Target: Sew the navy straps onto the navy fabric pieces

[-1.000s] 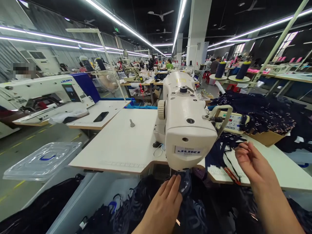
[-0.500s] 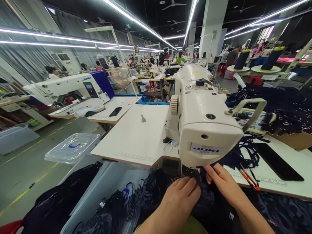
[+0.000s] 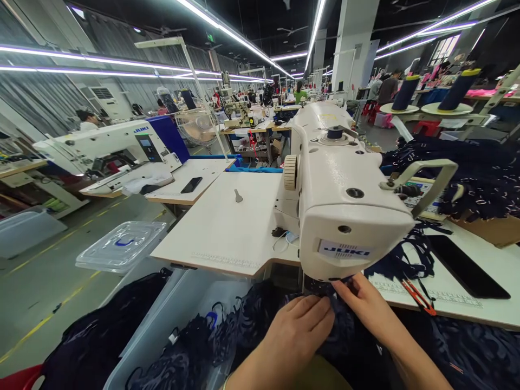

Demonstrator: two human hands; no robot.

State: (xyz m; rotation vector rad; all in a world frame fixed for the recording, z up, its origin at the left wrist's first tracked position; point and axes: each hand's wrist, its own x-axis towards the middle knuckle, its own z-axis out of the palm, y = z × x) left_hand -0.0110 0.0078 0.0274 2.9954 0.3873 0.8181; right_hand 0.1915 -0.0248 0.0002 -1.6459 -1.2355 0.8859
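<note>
A white JUKI sewing machine (image 3: 353,233) stands in front of me, and its head hides the needle area. Below it, my left hand (image 3: 300,325) is closed over dark navy patterned fabric (image 3: 343,330), fingers bent and pressed together. My right hand (image 3: 361,298) reaches close under the machine head from the right, thumb and fingers pinching the fabric's edge. Their fingertips are partly hidden by the machine head and the dark cloth. The fabric hangs over my lap between both forearms.
Left of my lap, a clear plastic bin (image 3: 144,336) holds navy garments. Orange-handled snips (image 3: 419,297), navy straps (image 3: 406,260) and a black phone (image 3: 467,265) lie on the right table. A grey metal piece (image 3: 238,196) rests on the white tabletop (image 3: 211,233). Thread cones (image 3: 406,93) stand behind.
My right hand has shifted slightly left, nearer my left hand, under the machine head. The left hand stays in nearly the same place, its fingers a little flatter. The view has turned slightly.
</note>
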